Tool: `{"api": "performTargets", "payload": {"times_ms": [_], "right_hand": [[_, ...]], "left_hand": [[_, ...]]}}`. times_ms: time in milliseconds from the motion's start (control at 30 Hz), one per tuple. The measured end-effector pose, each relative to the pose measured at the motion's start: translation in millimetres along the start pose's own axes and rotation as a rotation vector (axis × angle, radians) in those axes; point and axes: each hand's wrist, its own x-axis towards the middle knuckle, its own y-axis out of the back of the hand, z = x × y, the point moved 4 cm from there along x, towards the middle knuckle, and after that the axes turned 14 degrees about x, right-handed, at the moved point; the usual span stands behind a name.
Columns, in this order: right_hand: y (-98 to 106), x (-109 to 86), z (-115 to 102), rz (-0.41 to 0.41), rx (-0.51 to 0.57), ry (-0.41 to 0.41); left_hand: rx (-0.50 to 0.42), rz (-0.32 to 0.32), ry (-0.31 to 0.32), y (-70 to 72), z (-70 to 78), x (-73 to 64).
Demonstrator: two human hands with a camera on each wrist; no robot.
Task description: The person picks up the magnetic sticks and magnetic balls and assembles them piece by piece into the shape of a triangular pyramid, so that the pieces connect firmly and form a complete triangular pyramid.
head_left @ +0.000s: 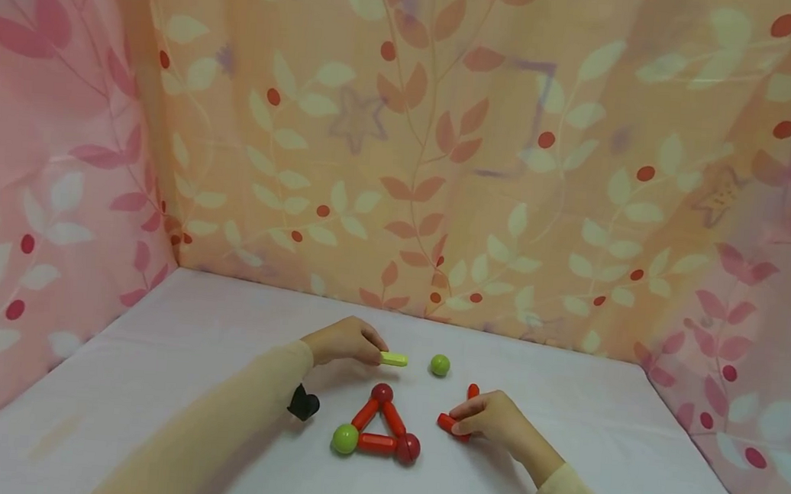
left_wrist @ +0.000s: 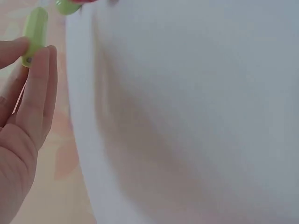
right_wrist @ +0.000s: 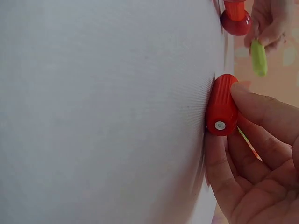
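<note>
My left hand (head_left: 350, 342) pinches a yellow-green magnetic rod (head_left: 394, 359) by one end; in the left wrist view the rod (left_wrist: 36, 30) points up from the thumb and fingertips. My right hand (head_left: 494, 418) has a red magnetic rod (head_left: 447, 423) between thumb and fingers. A metal disc shows in the end of that red rod (right_wrist: 222, 105) in the right wrist view, close against the white surface. Just beyond the right hand lies a second red rod (head_left: 473, 391). Between the hands sits a triangle of red rods (head_left: 377, 445) joined by two red balls (head_left: 407, 448) and a green ball (head_left: 344, 439).
A loose green ball (head_left: 439, 366) lies on the white tabletop (head_left: 250, 451), right of the yellow-green rod. Patterned cloth (head_left: 408, 164) hangs behind the table and along both sides. Black wrist devices (head_left: 303, 403) are worn on both arms.
</note>
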Motion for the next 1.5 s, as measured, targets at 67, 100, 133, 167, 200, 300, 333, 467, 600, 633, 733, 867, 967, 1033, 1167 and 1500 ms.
{"api": "performTargets", "payload": {"times_ms": [67,100,133,167,200,300,333,467,600,633,733,867,967,1033,1167,1500], "right_hand": [[0,-0.5,1,0.001,-0.006,-0.003],[0,-0.7,1,-0.001,-0.004,-0.003],[0,-0.7,0,-0.007,0.001,0.0],[-1,-0.4,0,-0.01,0.004,0.004],[-2,-0.3,-1,-0.014,0.007,0.005],[-3,0.0,-1,-0.019,0.012,0.004],[-3,0.1,-1,-0.018,0.01,0.003],[-3,-0.1,-1,-0.006,0.009,-0.004],[-3,-0.7,-2,-0.005,0.009,0.001],[-3,-1.0,-2,-0.005,0.006,0.0],[-2,-1.6,-2,-0.009,0.003,0.002],[-1,-1.6,-3,-0.009,0.0,0.009],[0,-1.2,-3,-0.007,-0.004,0.006],[0,-1.2,-2,-0.006,-0.007,0.0],[0,-0.9,-1,-0.005,-0.005,-0.011],[0,-1.4,-3,-0.021,-0.002,-0.012]], "left_hand": [[-0.025,0.0,0.011,6.3,-5.5,-6.9],[-0.038,-0.002,0.015,9.1,-8.3,-10.2],[-0.062,-0.003,0.015,11.7,-11.1,-13.9],[-0.085,-0.005,0.01,13.9,-13.7,-17.3],[-0.105,-0.009,0.005,15.8,-16.1,-20.5],[-0.147,-0.023,-0.017,18.5,-22.6,-29.5],[-0.153,-0.027,-0.018,18.6,-24.4,-32.2],[-0.157,-0.022,0.002,16.2,-30.0,-43.4],[-0.205,-0.006,0.03,10.5,-33.7,-52.5],[-0.213,-0.003,0.037,8.8,-34.3,-54.6],[-0.227,-0.008,0.049,3.8,-35.3,-60.1],[-0.24,-0.009,0.039,-0.1,-35.0,-65.8],[-0.247,0.001,0.04,-1.7,-34.6,-68.8],[-0.239,0.001,0.053,-3.1,-34.4,-70.2],[-0.222,0.001,0.078,-6.6,-33.7,-72.4],[-0.257,-0.025,0.049,-9.5,-32.7,-83.2]]}}
